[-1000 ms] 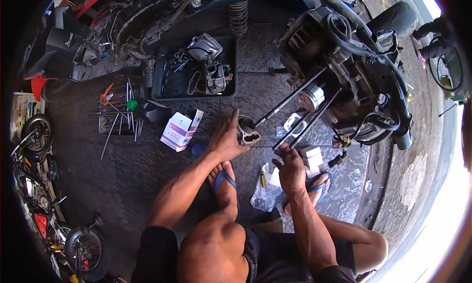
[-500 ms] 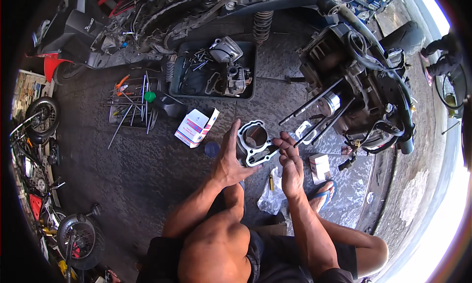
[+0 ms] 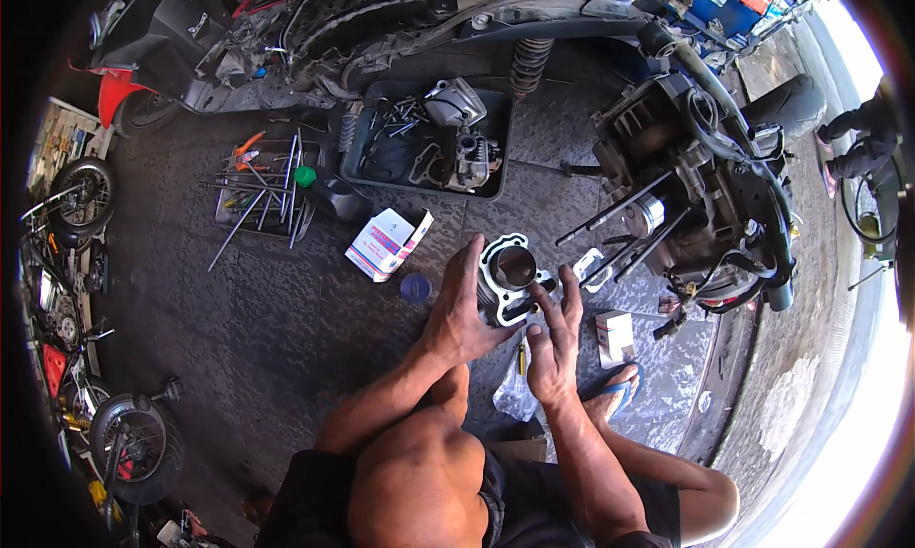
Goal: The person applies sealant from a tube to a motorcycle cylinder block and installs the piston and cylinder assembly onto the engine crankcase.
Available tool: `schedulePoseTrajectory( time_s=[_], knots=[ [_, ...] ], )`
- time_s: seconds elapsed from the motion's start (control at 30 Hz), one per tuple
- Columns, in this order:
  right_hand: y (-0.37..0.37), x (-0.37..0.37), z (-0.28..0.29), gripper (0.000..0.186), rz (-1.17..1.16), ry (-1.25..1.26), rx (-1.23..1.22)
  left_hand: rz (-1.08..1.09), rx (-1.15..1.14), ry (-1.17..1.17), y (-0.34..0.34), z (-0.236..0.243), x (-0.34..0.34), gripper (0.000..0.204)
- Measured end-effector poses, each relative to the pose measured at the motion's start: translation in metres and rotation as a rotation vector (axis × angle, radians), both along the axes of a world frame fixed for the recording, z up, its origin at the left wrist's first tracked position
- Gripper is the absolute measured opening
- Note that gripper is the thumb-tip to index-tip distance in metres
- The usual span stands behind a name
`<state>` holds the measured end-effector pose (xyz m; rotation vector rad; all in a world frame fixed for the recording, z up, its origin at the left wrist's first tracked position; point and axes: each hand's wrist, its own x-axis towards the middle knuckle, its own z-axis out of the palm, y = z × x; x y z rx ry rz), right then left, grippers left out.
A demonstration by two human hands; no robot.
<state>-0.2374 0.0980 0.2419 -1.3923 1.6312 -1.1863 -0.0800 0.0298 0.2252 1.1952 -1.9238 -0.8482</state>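
My left hand [image 3: 457, 317] grips a metal engine cylinder block [image 3: 516, 270] from its left side, thumb below and fingers up along the wall. The round bore and pale gasket face of the block point up at me. My right hand [image 3: 555, 353] is at the block's right edge, fingers stretched and spread; its fingertips overlap the edge, and whether they touch cannot be made out. To the right, a piston [image 3: 649, 214] sticks out of the engine [image 3: 710, 200] between long studs [image 3: 615, 210]. A pale gasket-like piece [image 3: 593, 270] lies below the studs.
A dark tray [image 3: 355, 172] holds a cylinder head [image 3: 469, 159], a cover and bolts. Left of it, tools [image 3: 257, 191] fill a small tray. An opened carton [image 3: 386, 246], a blue round lid [image 3: 416, 288], a plastic bag [image 3: 516, 391] and a small box [image 3: 616, 338] lie around.
The cylinder block and my left hand have shifted slightly right. My right hand's fingers have spread and stretched upward at the block's edge. The whole view has shifted a little.
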Motion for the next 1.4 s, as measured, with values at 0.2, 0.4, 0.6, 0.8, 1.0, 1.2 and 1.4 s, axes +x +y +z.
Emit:
schedulePoseTrajectory(
  time_s=[0.2, 0.4, 0.6, 0.8, 1.0, 1.2, 1.4],
  knots=[
    [-0.002, -0.001, 0.002, 0.051, -0.033, -0.056, -0.009, 0.007, -0.005, 0.067, 0.002, 0.002, -0.002, 0.121],
    [0.006, 0.008, 0.013, 0.052, 0.099, 0.175, -0.040, 0.031, -0.063, -0.006, 0.000, 0.001, -0.002, 0.114],
    [-0.001, 0.013, 0.018, 0.057, 0.114, 0.262, -0.059, 0.017, -0.132, -0.033, 0.003, 0.002, -0.002, 0.109],
    [-0.021, 0.022, 0.027, 0.055, 0.199, 0.436, -0.059, -0.013, -0.174, -0.014, 0.001, 0.001, 0.001, 0.104],
    [0.000, 0.008, 0.021, 0.052, 0.220, 0.474, -0.088, 0.047, -0.097, 0.003, 0.003, 0.004, 0.001, 0.101],
    [-0.016, 0.021, 0.030, 0.058, 0.261, 0.554, -0.054, -0.008, -0.161, -0.007, 0.006, 0.005, 0.004, 0.096],
    [-0.034, 0.034, 0.049, 0.061, 0.149, 0.657, 0.047, -0.072, -0.322, -0.107, 0.005, -0.009, 0.003, 0.092]
  ],
)
